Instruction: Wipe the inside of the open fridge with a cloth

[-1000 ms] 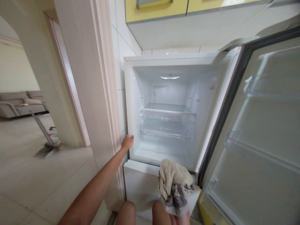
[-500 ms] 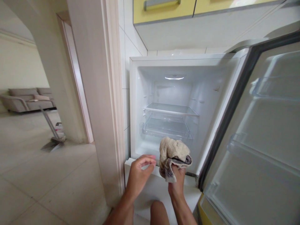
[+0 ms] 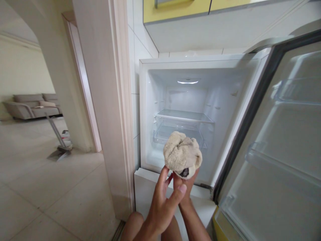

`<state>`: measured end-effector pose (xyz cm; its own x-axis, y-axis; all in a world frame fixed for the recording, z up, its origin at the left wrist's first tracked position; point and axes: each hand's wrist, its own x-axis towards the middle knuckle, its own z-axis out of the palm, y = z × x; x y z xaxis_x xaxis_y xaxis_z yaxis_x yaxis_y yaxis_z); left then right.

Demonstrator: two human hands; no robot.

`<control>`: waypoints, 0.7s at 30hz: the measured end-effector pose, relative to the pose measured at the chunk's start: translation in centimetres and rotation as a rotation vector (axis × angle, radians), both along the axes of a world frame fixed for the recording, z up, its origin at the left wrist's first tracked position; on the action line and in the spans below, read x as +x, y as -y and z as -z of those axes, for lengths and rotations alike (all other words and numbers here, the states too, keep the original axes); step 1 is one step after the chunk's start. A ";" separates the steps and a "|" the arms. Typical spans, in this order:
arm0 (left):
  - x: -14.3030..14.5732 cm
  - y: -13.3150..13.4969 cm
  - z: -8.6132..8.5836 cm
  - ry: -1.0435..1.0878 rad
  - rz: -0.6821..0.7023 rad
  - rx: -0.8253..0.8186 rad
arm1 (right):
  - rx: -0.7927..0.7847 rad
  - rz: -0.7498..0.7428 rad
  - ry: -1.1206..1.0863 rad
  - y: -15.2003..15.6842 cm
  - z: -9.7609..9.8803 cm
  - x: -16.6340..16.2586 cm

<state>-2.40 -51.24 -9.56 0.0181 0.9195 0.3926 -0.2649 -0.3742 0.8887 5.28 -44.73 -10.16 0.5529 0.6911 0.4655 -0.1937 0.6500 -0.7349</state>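
A bunched beige cloth (image 3: 182, 152) with a dark patch at its lower edge is held up in front of the open fridge (image 3: 143, 113). My right hand (image 3: 187, 189) grips it from below, its fingers mostly hidden behind the cloth and my other hand. My left hand (image 3: 164, 201) is at the cloth's lower left, fingers stretched out and thumb apart. Its fingertips reach the cloth's edge; whether they press on it I cannot tell. Behind the cloth, inside the fridge, are a glass shelf (image 3: 185, 115) and a clear drawer (image 3: 163, 134).
The fridge door (image 3: 283, 140) with clear door bins stands swung out to the right. A white lower drawer front (image 3: 147, 187) is below the compartment. Yellow cabinets (image 3: 175, 10) hang above. A door frame (image 3: 105, 100) rises at left; beyond are a dustpan (image 3: 59, 153) and a sofa (image 3: 35, 107).
The cloth has moved slightly up and left and been turned, so its dark underside mostly no longer shows. My left hand has come rightward to the cloth, its fingers opening out.
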 end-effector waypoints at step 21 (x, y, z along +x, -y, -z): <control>-2.9 -10.3 -6.1 0.695 -0.580 0.028 | 0.291 -0.070 0.682 -1.5 6.1 1.8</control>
<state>-5.29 -40.91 -3.41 -0.6947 0.7002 0.1646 -0.5012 -0.6353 0.5875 7.08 -43.24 -16.22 0.0349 0.5102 0.8594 0.1957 0.8397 -0.5065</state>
